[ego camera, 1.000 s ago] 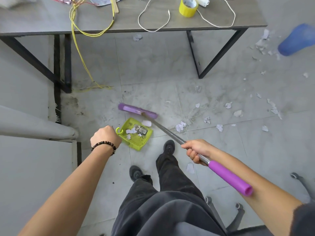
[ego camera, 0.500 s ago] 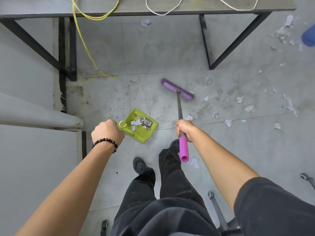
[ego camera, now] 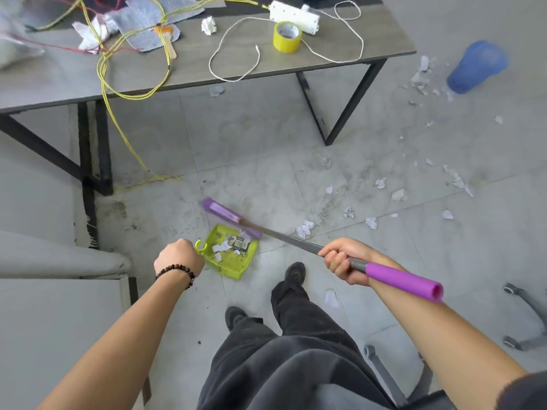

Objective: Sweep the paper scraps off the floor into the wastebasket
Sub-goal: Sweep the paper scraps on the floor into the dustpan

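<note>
Yellow tape roll (ego camera: 287,37) and white cord (ego camera: 236,48) lie on the table (ego camera: 355,34).

Grips the broom (ego camera: 283,238) by its grey shaft with the right hand (ego camera: 343,261), just ahead of the purple sleeve, with the blurred purple head lying at the far edge of the lime-green dustpan (ego camera: 232,270). Holds that pan low by the floor at its hooked handle with the left hand (ego camera: 179,257). Shows torn paper scraps (ego camera: 220,247) inside the pan and many more strewn over the tiles to the right, toward a blue wastebasket (ego camera: 476,69) beyond the counter (ego camera: 189,69).
</note>
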Tool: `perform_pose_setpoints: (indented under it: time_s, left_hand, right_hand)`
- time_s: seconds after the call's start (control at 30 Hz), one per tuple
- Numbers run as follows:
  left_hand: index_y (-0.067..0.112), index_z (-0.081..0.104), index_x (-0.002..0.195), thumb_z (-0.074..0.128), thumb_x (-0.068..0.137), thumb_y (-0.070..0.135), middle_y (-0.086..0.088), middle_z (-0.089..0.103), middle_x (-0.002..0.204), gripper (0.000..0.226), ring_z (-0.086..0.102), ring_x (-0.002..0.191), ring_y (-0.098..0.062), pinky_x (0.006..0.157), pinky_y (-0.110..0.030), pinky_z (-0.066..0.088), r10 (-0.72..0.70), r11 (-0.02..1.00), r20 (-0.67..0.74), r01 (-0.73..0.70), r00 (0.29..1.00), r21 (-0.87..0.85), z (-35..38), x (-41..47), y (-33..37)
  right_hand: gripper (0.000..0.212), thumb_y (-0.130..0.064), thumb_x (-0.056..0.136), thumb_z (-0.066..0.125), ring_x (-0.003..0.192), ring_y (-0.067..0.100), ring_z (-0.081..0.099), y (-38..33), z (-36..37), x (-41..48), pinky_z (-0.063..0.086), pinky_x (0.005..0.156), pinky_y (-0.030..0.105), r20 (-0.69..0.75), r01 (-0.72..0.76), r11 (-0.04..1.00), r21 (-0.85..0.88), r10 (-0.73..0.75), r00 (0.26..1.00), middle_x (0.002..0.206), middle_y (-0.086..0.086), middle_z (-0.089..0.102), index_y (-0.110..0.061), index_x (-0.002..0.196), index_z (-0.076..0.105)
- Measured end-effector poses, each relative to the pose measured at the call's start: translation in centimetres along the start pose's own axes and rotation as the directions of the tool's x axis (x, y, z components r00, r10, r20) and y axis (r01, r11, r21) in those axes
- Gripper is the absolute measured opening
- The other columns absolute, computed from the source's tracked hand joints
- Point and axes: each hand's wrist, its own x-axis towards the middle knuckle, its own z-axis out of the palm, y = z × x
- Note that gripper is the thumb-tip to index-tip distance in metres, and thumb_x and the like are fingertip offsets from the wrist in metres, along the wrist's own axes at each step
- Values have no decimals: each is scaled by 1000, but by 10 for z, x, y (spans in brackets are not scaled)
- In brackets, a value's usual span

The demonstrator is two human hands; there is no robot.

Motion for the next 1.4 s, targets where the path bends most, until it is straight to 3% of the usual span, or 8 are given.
perform_pose_setpoints:
  time_s: [0.1, 0.37, 0.6, 0.77, 0.87, 1.07, 1.23, 1.4]
  left_hand:
    - [14, 66, 80, 54, 81, 18, -6, 63, 75, 14, 62, 72, -29, 66, -29, 48, 0, 1000, 20, 1, 1000, -9, 1, -2, 0]
    - [16, 67, 77, 59, 82, 28, -4, 64, 74, 16, 63, 71, -28, 66, -30, 48, -89, 996, 0, 89, 996, -8, 14, -27, -32]
    - [18, 68, 82, 57, 85, 32, -2, 61, 72, 18, 61, 70, -28, 60, -27, 45, -161, 987, 23, 161, 987, -29, 58, -63, -41]
    - [21, 67, 83, 58, 82, 31, -2, 61, 73, 14, 61, 71, -28, 63, -28, 47, -193, 981, -14, 193, 981, -1, 69, -71, -35]
    - [18, 66, 86, 57, 85, 32, -5, 65, 81, 17, 60, 75, -29, 65, -28, 46, -200, 979, -41, 201, 979, 20, 69, -73, -24]
    - [15, 66, 83, 57, 82, 25, -4, 63, 80, 13, 62, 76, -29, 66, -29, 46, -225, 974, -27, 225, 974, 9, 62, -84, -10]
    - [16, 67, 77, 56, 81, 31, -1, 64, 72, 19, 63, 68, -24, 63, -26, 49, -244, 969, -7, 243, 970, -50, 62, -103, -8]
    - [20, 67, 79, 55, 83, 43, -1, 64, 73, 27, 63, 68, -24, 64, -27, 50, -253, 967, -6, 252, 968, -37, 74, -121, -6]
  right_hand:
    - [33, -9, 97, 43, 25, 1, 35, 14, -5, -14, 29, 23, 13, 2, 73, 997, 31, -73, 997, 44, -8, 34, -17, 65, 38]
    - [38, -9, 96, 38, 23, 1, 29, -4, 6, 18, 25, 26, 11, -86, 149, 951, -271, -178, 980, 35, -10, 30, -20, 61, 31]
    - [23, -1, 85, 44, 28, 10, 34, 21, 11, 62, 31, 34, 16, -114, 219, 772, -596, -351, 929, 37, 0, 40, -10, 64, 47]
    - [21, 1, 83, 43, 35, 12, 38, 67, -8, 60, 35, 40, 22, -89, 62, 650, -757, -197, 976, 43, 2, 43, -9, 66, 50]
    - [29, -3, 93, 42, 29, 2, 34, 47, -31, 36, 30, 30, 14, -76, -67, 701, -710, 19, 997, 41, -7, 35, -16, 67, 40]
    - [23, -11, 97, 44, 28, -1, 35, 23, -62, -17, 30, 25, 11, 0, -99, 865, -492, 114, 993, 46, -9, 33, -20, 77, 40]
    - [28, -14, 98, 40, 26, 0, 33, 12, -61, -27, 28, 25, 13, 46, -8, 889, -457, 32, 998, 42, -10, 32, -19, 70, 36]
    - [36, -12, 98, 41, 23, 1, 29, 1, -49, 0, 25, 26, 11, 8, 95, 825, -557, -110, 994, 36, -10, 30, -19, 63, 33]
